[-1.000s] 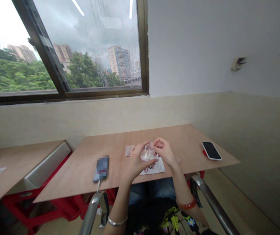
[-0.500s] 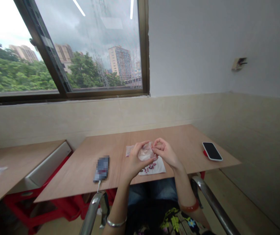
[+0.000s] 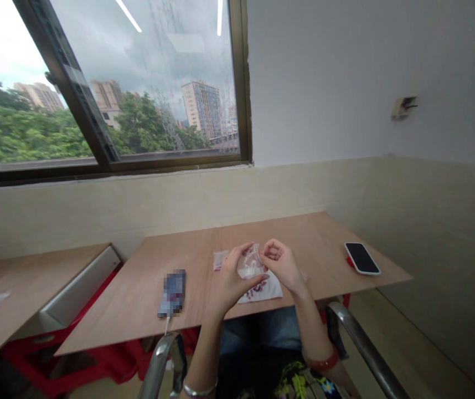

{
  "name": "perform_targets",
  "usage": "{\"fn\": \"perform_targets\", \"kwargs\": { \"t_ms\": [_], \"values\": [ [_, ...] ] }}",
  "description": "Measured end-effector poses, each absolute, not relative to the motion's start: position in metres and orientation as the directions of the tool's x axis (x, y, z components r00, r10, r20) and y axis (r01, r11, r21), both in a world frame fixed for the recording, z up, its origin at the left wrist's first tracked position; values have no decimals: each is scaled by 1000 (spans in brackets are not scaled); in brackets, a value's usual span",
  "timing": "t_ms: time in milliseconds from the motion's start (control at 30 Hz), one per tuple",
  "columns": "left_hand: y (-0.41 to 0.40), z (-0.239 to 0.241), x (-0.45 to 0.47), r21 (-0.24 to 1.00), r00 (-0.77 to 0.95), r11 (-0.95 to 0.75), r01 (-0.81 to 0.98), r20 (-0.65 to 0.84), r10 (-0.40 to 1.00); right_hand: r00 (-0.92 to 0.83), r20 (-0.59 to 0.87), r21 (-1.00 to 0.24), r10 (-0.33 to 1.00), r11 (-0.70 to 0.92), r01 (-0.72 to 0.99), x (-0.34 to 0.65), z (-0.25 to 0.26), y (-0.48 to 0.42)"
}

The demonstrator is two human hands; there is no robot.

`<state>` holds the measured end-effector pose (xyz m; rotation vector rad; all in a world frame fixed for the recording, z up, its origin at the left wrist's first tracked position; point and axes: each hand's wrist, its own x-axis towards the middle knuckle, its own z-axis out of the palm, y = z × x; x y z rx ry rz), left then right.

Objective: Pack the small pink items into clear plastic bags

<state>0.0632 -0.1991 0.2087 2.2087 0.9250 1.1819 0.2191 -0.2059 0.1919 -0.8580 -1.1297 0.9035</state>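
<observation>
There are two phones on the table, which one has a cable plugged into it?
The phone left of the hands, with a white cable running off its near end. The black-screened phone by the table's right edge shows no cable.

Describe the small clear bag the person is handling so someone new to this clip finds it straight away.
Start at the wooden table under the window. At its near edge, the left hand and right hand meet over a printed sheet. Pinched between them is the clear bag: crinkled and see-through, unlike the flat dark phone far right.
</observation>
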Motion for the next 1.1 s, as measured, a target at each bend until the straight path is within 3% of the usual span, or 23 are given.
{"fn": "perform_targets", "kwargs": {
  "t_ms": [233,1100],
  "values": [
    [-212,212,64,674,416,-663,325,528,741,237,360,-908,902,397,-136,219,192,-221],
    [-224,216,62,572,397,-725,384,606,689,48,381,-917,924,384,-111,223,202,-243]
  ]
}}
